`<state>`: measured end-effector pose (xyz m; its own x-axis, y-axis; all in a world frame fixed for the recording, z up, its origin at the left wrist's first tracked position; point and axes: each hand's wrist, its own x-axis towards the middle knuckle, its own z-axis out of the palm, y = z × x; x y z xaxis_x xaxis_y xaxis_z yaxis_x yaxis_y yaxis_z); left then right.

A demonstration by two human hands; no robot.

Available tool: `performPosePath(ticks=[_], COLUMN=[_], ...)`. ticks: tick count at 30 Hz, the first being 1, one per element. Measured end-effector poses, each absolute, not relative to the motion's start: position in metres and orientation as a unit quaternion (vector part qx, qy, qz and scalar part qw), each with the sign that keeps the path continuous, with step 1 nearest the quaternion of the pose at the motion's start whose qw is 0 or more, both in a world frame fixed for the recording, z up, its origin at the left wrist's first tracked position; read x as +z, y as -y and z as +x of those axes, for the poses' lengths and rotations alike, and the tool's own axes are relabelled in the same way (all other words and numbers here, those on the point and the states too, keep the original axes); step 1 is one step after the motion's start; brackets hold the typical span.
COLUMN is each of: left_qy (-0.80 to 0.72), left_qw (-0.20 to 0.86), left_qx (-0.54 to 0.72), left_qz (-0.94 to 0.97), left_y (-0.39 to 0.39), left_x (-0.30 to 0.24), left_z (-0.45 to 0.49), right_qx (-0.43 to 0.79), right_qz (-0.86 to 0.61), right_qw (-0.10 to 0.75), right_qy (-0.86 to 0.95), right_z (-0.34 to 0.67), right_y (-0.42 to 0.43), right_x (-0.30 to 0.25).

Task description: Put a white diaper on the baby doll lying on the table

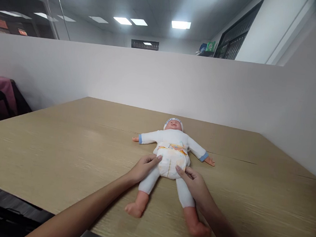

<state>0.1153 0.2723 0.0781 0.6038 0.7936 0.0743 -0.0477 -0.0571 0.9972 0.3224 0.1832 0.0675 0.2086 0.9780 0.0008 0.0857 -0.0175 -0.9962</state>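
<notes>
A baby doll (171, 149) is laid on its back on a wooden table (60, 150), head pointed away towards the white partition wall (123, 74) and bare feet pointed back at the person. It is dressed in a white suit with blue cuffs and a white cap, and a diaper (172, 162) is wrapped around its middle, with a yellow patterned band across the waist.

The left hand (142, 167) is placed against the diaper's side, at the hip on the left of the picture. Its fingers (154, 159) are stretched out and rested on the diaper's edge; they are not closed around anything, and the hand is seen to be flat rather than clenched. The right hand (195, 183) is placed at the opposite hip, beside the doll's thigh. Its fingertips (178, 169) are laid on the lower edge of the diaper, loosely extended; whether a fold of the diaper is pinched under them cannot be told.

The diaper is thus found between the two hands, touched on both sides, with the doll's legs spread out beneath the wrists. Both forearms are reached in from the near edge of the table. The doll's arms are spread wide, well clear of both hands.

At the far left a pink cloth (1, 85) is seen on another surface.
</notes>
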Motion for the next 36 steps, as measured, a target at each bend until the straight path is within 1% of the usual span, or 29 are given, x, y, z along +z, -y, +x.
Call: performPosePath(ticks=[10,16,23,27,29,33,35,36], left_qy=[-0.295,-0.29,-0.286,-0.282,-0.291,-0.333,-0.349,-0.354], left_qw=[0.611,0.589,0.597,0.607,0.571,0.439,0.364,0.315], left_qx=[0.334,0.37,0.388,0.386,0.389,0.398,0.401,0.401], left_qz=[0.654,0.658,0.641,0.635,0.662,0.734,0.765,0.784], left_y=[-0.274,-0.271,-0.262,-0.255,-0.254,-0.265,-0.279,-0.287], left_x=[0.08,0.074,0.076,0.082,0.084,0.083,0.079,0.077], left_z=[0.113,0.113,0.107,0.092,0.083,0.066,0.063,0.063], right_qx=[0.401,0.346,0.416,0.397,0.364,0.31,0.244,0.184], right_qz=[-0.582,-0.597,-0.575,-0.591,-0.61,-0.637,-0.661,-0.677], right_qw=[0.529,0.526,0.488,0.469,0.46,0.473,0.477,0.472], right_qy=[0.47,0.498,0.508,0.523,0.532,0.524,0.525,0.534], right_z=[0.324,0.32,0.337,0.347,0.351,0.367,0.379,0.387], right_y=[-0.185,-0.178,-0.152,-0.134,-0.13,-0.14,-0.153,-0.161], right_x=[0.068,0.068,0.076,0.082,0.082,0.07,0.061,0.057])
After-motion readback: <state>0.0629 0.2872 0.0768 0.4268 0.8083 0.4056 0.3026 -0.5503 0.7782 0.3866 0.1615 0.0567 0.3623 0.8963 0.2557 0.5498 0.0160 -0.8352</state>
